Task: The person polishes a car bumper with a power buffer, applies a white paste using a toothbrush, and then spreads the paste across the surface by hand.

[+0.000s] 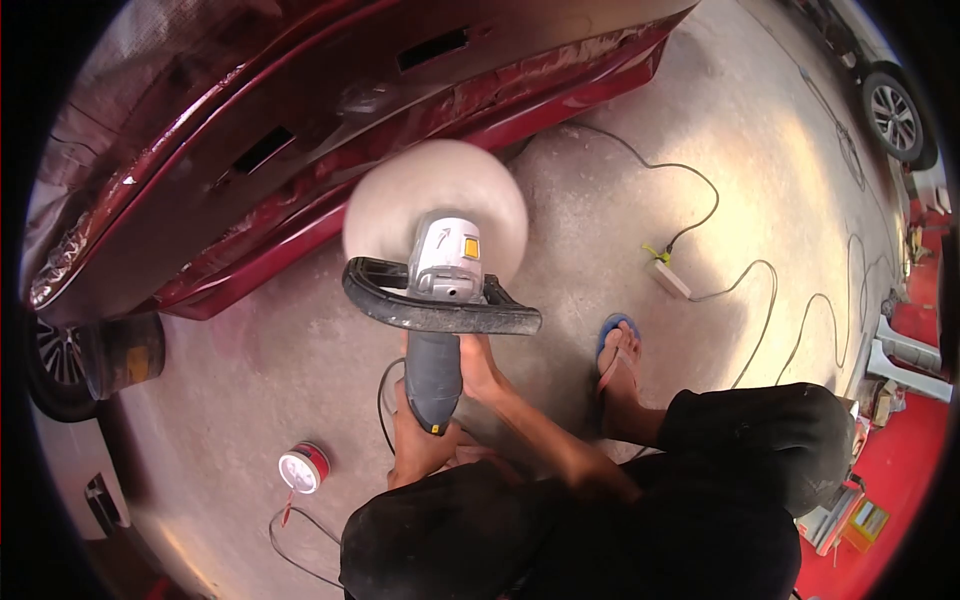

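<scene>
A grey and black polisher (436, 345) with a silver head is held out in front of me. Its round white pad (385, 205) looks smeared, as if spinning, and overlaps the lower edge of the dark red car panel (330, 150); contact between them cannot be made out. My right hand (480, 368) is closed on the polisher body just behind the black loop handle (430, 314). Lower down, my left hand (418, 442) wraps the rear end from beneath. Most fingers of both hands are hidden by the tool.
A red-and-white tub (304, 467) stands on the concrete floor at lower left, near a cable. To the right, a power strip (670, 278) lies with cords running from it. A wheel (893, 112) shows at upper right. A grey plastic stool (905, 360) sits at the right edge.
</scene>
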A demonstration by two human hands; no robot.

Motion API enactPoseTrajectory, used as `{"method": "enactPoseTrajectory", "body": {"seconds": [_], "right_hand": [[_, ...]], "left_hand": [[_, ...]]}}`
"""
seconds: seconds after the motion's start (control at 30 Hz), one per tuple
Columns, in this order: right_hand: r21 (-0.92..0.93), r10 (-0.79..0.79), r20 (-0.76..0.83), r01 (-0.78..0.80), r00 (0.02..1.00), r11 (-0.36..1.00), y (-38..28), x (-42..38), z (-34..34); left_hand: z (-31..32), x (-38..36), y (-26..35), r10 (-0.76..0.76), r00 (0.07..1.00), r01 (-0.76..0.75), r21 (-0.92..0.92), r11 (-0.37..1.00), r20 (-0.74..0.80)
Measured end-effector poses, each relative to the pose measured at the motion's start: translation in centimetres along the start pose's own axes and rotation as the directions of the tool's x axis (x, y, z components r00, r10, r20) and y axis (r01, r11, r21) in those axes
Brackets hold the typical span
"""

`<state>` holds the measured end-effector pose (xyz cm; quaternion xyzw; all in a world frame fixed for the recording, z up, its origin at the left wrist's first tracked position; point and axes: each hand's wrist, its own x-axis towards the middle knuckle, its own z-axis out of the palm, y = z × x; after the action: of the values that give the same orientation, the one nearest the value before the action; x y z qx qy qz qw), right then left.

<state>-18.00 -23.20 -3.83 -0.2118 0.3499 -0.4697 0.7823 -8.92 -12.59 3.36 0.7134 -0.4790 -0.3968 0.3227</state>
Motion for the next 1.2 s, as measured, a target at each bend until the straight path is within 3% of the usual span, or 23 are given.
{"method": "enactPoseTrajectory", "body": {"seconds": [0.07, 0.2, 0.27, 0.33, 0.47, 0.7, 0.93, 1.0, 1.2], "right_hand": [[-0.053, 0.014, 0.024, -0.012, 1.000, 0.999, 3.3, -0.6, 0.8], [-0.081, 0.066, 0.062, -0.061, 0.996, 0.995, 4.2, -1.1, 1.3], [-0.049, 0.069, 0.078, -0.065, 0.995, 0.997, 1.3, -1.0, 1.2], [0.009, 0.092, 0.126, -0.093, 0.988, 0.996, -4.0, -1.1, 1.5], [0.203, 0.040, 0.010, -0.041, 0.999, 0.978, -9.8, 0.5, -0.1], [0.215, -0.052, -0.047, 0.061, 0.998, 0.975, -16.0, 2.1, -3.4], [0.310, 0.029, 0.027, -0.036, 0.999, 0.950, -10.7, 0.7, -0.8], [0.116, 0.041, 0.025, -0.043, 0.999, 0.992, -8.8, -0.1, 0.1], [0.159, 0.081, 0.008, -0.081, 0.997, 0.984, -8.2, -0.6, -0.4]], "left_hand": [[-0.3, -2.3, -2.3, 0.068, 0.985, -0.071, -0.019, 0.997, -0.156], [-1.4, -3.9, 0.7, -0.134, 0.985, 0.126, -0.075, 0.989, -0.113], [-0.7, -3.0, 2.3, -0.194, 0.979, 0.184, -0.134, 0.974, -0.069], [0.2, -1.5, 3.3, -0.124, 0.992, 0.124, -0.062, 0.990, -0.002], [2.2, 2.3, 6.0, -0.104, 0.980, 0.107, -0.011, 0.994, 0.172], [5.7, 6.6, 8.4, 0.061, 0.956, -0.060, -0.012, 0.998, 0.287], [2.6, 3.0, 6.6, -0.048, 0.978, 0.039, 0.045, 0.998, 0.205], [1.4, 1.3, 5.6, -0.094, 0.982, 0.086, 0.051, 0.995, 0.166], [1.4, 0.8, 5.6, -0.076, 0.986, 0.063, 0.087, 0.994, 0.149]]}}
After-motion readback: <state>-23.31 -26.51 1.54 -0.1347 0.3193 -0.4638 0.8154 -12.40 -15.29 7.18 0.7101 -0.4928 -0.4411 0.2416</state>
